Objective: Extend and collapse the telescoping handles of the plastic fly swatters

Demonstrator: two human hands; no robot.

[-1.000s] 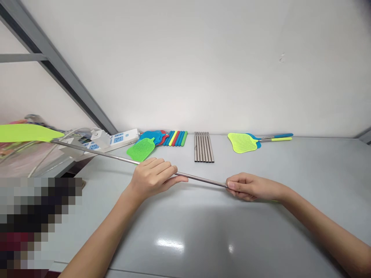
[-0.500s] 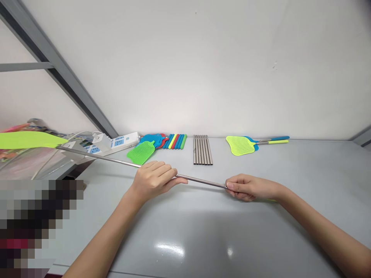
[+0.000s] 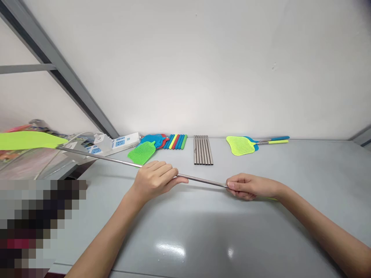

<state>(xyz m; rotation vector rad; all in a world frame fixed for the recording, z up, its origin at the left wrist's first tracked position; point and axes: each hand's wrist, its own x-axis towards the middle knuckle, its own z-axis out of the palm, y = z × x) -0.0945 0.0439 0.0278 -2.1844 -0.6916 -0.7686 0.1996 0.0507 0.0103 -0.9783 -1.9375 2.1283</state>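
Observation:
A long metal rod slants across the view, with a yellow-green blade at its left end. My left hand is wrapped over the rod near its middle, thumb stretched along it. At the rod's right end my right hand grips it between thumb and fingers; a bit of yellow-green shows beneath that wrist. Both hands are above the grey table.
Several metal tubes lie side by side at the back. Left of them are coloured grips, a green swatter head, blue and red heads, and a power strip. Two swatters lie back right. A pixelated area covers the lower left.

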